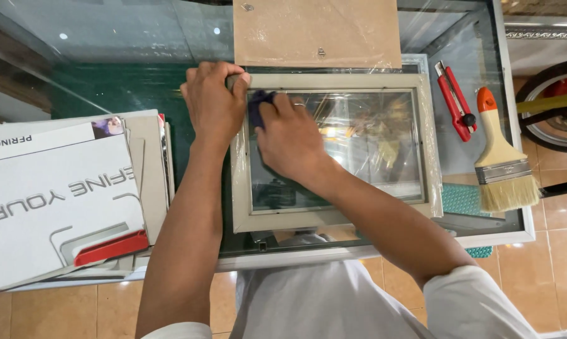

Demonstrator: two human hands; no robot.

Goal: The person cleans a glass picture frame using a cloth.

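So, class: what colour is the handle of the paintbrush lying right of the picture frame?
Orange at the tip, pale wood below, on the paintbrush; head view.

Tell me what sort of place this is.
Likely a picture-framing workshop: a pale picture frame lies on a glass-topped counter, with a backing board, red utility knife and paintbrush nearby.

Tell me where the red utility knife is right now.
In the head view, the red utility knife lies on the glass table, right of the picture frame and just above-left of the paintbrush.

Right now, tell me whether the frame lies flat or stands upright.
Flat: the frame lies on the glass table, left hand pressing its corner.
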